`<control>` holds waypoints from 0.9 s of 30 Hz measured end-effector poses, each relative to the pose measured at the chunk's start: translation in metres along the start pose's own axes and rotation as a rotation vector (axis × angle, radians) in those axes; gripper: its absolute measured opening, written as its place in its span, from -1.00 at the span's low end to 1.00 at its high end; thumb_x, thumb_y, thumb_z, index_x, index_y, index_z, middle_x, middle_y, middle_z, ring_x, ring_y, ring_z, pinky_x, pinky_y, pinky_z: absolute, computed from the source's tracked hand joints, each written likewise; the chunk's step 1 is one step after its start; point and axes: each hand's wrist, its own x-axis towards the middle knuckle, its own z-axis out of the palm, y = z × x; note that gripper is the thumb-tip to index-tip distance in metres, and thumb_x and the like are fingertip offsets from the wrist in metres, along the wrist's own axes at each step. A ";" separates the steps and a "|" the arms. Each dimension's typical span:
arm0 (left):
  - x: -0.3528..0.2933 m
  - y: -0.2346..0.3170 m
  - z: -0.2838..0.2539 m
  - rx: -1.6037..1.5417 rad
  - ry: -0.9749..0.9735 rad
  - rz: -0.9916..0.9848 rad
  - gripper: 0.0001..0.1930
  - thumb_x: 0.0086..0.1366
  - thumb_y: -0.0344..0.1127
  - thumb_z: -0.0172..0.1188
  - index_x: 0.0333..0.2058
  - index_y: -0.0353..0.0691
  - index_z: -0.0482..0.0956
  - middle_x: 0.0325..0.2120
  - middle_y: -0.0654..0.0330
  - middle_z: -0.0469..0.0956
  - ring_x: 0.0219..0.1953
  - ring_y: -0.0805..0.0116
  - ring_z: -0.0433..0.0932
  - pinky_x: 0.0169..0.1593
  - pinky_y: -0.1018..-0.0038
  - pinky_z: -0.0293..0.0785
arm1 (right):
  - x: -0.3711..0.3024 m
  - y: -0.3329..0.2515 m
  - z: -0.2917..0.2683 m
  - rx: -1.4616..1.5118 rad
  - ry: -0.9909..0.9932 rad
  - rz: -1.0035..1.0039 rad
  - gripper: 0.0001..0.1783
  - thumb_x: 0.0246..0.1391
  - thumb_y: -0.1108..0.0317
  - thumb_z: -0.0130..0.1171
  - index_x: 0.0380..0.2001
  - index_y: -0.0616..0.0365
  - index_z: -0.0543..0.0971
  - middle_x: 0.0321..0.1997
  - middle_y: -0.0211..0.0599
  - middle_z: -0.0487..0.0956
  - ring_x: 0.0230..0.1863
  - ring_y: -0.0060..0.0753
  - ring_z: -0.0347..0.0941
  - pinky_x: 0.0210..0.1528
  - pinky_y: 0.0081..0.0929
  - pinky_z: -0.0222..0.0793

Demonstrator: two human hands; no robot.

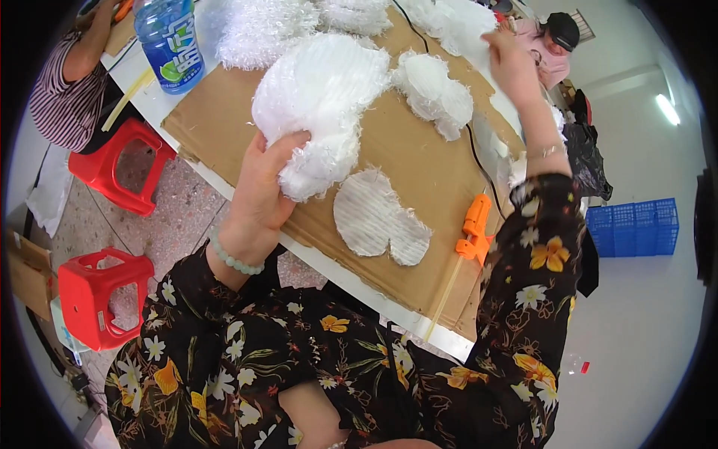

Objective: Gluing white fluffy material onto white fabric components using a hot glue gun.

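Note:
My left hand (263,176) grips a fluffy white piece (321,90) with shaggy, tinsel-like edges, thumb on top, lifted over the cardboard. My right hand (514,66) is stretched far forward at the right, its fingers apart beside a white fluffy heap (452,26) at the table's far edge. Below the held piece lies a flat, ribbed white cutout (378,217) with rounded lobes. Another small fluffy white piece (434,90) rests on the cardboard. An orange hot glue gun (475,228) lies near my right forearm, a pale glue stick (445,295) behind it.
Brown cardboard (404,288) covers the white table. A blue-labelled bottle (170,49) and fluffy white pieces (265,30) stand at the far left. A black cord (479,161) crosses the board. Red stools (105,299), blue crates (632,228) and two people are around.

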 end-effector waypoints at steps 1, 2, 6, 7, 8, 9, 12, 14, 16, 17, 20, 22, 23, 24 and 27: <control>0.000 -0.002 -0.001 -0.020 -0.013 0.004 -0.44 0.09 -0.49 0.15 0.09 -0.35 0.20 -0.04 0.03 0.41 -0.04 0.18 0.47 -0.03 0.30 0.48 | -0.013 -0.018 -0.008 0.057 -0.085 0.034 -0.76 0.01 0.51 -0.03 -0.22 0.12 0.52 -0.33 -0.13 0.51 -0.28 -0.03 0.45 -0.24 -0.29 0.38; -0.001 0.000 0.002 -0.026 -0.017 0.001 -0.44 0.09 -0.49 0.15 0.09 -0.35 0.20 -0.04 0.03 0.41 -0.04 0.18 0.47 -0.03 0.30 0.48 | -0.024 -0.028 -0.013 0.070 -0.131 0.010 -0.75 0.01 0.52 -0.02 -0.21 0.13 0.52 -0.36 -0.13 0.50 -0.29 -0.05 0.45 -0.25 -0.31 0.38; -0.002 0.001 0.003 -0.004 -0.061 0.008 -0.44 0.10 -0.50 0.14 0.10 -0.35 0.19 -0.03 0.02 0.39 -0.02 0.18 0.45 -0.01 0.30 0.47 | -0.055 -0.060 -0.020 0.176 -0.280 -0.014 -0.73 0.00 0.52 -0.01 -0.19 0.16 0.52 -0.39 -0.18 0.53 -0.31 -0.23 0.50 -0.24 -0.45 0.39; -0.001 0.000 0.002 -0.004 -0.068 0.023 -0.44 0.11 -0.50 0.14 0.10 -0.35 0.19 -0.02 0.02 0.39 -0.01 0.18 0.45 -0.01 0.30 0.47 | -0.059 -0.061 -0.020 0.177 -0.279 -0.014 -0.73 0.00 0.52 -0.01 -0.19 0.16 0.52 -0.39 -0.18 0.53 -0.31 -0.23 0.50 -0.24 -0.45 0.39; -0.001 -0.001 0.001 -0.003 -0.069 0.023 -0.44 0.11 -0.50 0.14 0.10 -0.35 0.19 -0.02 0.02 0.39 -0.01 0.18 0.45 -0.01 0.30 0.47 | -0.062 -0.060 -0.022 0.273 -0.244 0.129 -0.74 0.01 0.50 0.00 -0.19 0.18 0.53 -0.37 -0.20 0.55 -0.32 -0.30 0.50 -0.24 -0.51 0.39; 0.000 -0.001 0.001 -0.007 -0.077 0.023 -0.45 0.11 -0.50 0.14 0.10 -0.35 0.19 -0.02 0.02 0.39 -0.01 0.18 0.45 -0.01 0.30 0.47 | -0.065 -0.060 -0.024 0.370 -0.206 0.271 -0.76 0.02 0.47 0.01 -0.20 0.20 0.53 -0.35 -0.23 0.57 -0.33 -0.37 0.51 -0.24 -0.56 0.38; 0.001 -0.002 0.000 -0.007 -0.080 0.030 -0.45 0.12 -0.50 0.14 0.10 -0.35 0.19 -0.02 0.02 0.39 -0.01 0.17 0.45 -0.01 0.29 0.47 | -0.049 -0.051 -0.033 0.430 -0.060 0.603 -0.75 0.04 0.37 0.03 -0.23 0.25 0.55 -0.34 -0.23 0.59 -0.36 -0.44 0.50 -0.21 -0.57 0.37; 0.000 -0.002 0.001 -0.004 -0.075 0.039 -0.45 0.12 -0.50 0.14 0.10 -0.35 0.19 -0.02 0.02 0.38 -0.01 0.17 0.45 -0.01 0.29 0.48 | -0.041 -0.051 -0.026 0.336 -0.046 0.593 -0.72 0.02 0.30 0.06 -0.25 0.26 0.56 -0.38 -0.24 0.58 -0.37 -0.43 0.49 -0.21 -0.55 0.37; -0.001 -0.002 0.002 -0.007 -0.064 0.034 -0.45 0.12 -0.50 0.15 0.09 -0.36 0.19 -0.02 0.01 0.39 -0.02 0.16 0.45 -0.01 0.29 0.48 | -0.030 -0.053 -0.013 0.243 -0.029 0.582 -0.67 0.00 0.22 0.10 -0.27 0.27 0.57 -0.42 -0.25 0.58 -0.39 -0.43 0.48 -0.22 -0.53 0.36; -0.002 0.000 0.002 -0.003 -0.059 0.043 -0.45 0.12 -0.50 0.15 0.09 -0.36 0.19 -0.02 0.01 0.39 -0.02 0.16 0.45 -0.01 0.29 0.48 | -0.021 -0.058 -0.003 0.174 -0.235 0.671 -0.63 -0.05 0.18 0.14 -0.28 0.27 0.58 -0.45 -0.27 0.57 -0.39 -0.44 0.47 -0.24 -0.51 0.36; 0.000 -0.001 0.007 0.005 -0.075 0.037 -0.45 0.11 -0.49 0.16 0.08 -0.38 0.20 -0.03 0.01 0.39 -0.02 0.16 0.45 -0.01 0.29 0.48 | -0.025 -0.032 0.028 0.141 -0.457 0.804 -0.57 -0.14 0.10 0.23 -0.33 0.28 0.59 -0.50 -0.30 0.56 -0.40 -0.47 0.46 -0.29 -0.50 0.35; -0.002 0.000 0.006 0.017 -0.057 0.027 -0.45 0.11 -0.49 0.16 0.08 -0.39 0.20 -0.04 0.02 0.40 -0.03 0.17 0.45 -0.02 0.30 0.48 | -0.026 -0.025 0.035 0.268 -0.370 0.878 -0.60 -0.13 0.08 0.27 -0.41 0.26 0.60 -0.52 -0.34 0.55 -0.43 -0.49 0.44 -0.37 -0.48 0.33; -0.001 -0.002 0.006 0.015 -0.055 0.024 -0.45 0.11 -0.49 0.16 0.08 -0.39 0.20 -0.04 0.02 0.40 -0.03 0.17 0.45 -0.02 0.30 0.48 | -0.028 -0.017 0.032 0.266 -0.373 0.879 -0.60 -0.13 0.08 0.27 -0.41 0.26 0.60 -0.52 -0.34 0.55 -0.43 -0.49 0.44 -0.37 -0.48 0.33; 0.000 -0.002 0.006 0.017 -0.071 0.023 -0.45 0.11 -0.49 0.17 0.08 -0.39 0.20 -0.04 0.02 0.40 -0.03 0.17 0.46 -0.02 0.31 0.48 | -0.029 -0.010 0.028 0.475 -0.272 1.062 -0.63 -0.08 0.11 0.24 -0.36 0.23 0.58 -0.46 -0.35 0.55 -0.37 -0.46 0.46 -0.33 -0.47 0.34; 0.000 -0.003 0.006 0.016 -0.095 0.013 -0.46 0.10 -0.49 0.17 0.07 -0.39 0.21 -0.04 0.02 0.40 -0.03 0.18 0.46 -0.02 0.32 0.48 | -0.041 0.013 0.020 0.931 -0.015 1.294 -0.69 0.02 0.21 0.16 -0.23 0.19 0.53 -0.30 -0.34 0.55 -0.23 -0.39 0.47 -0.22 -0.40 0.37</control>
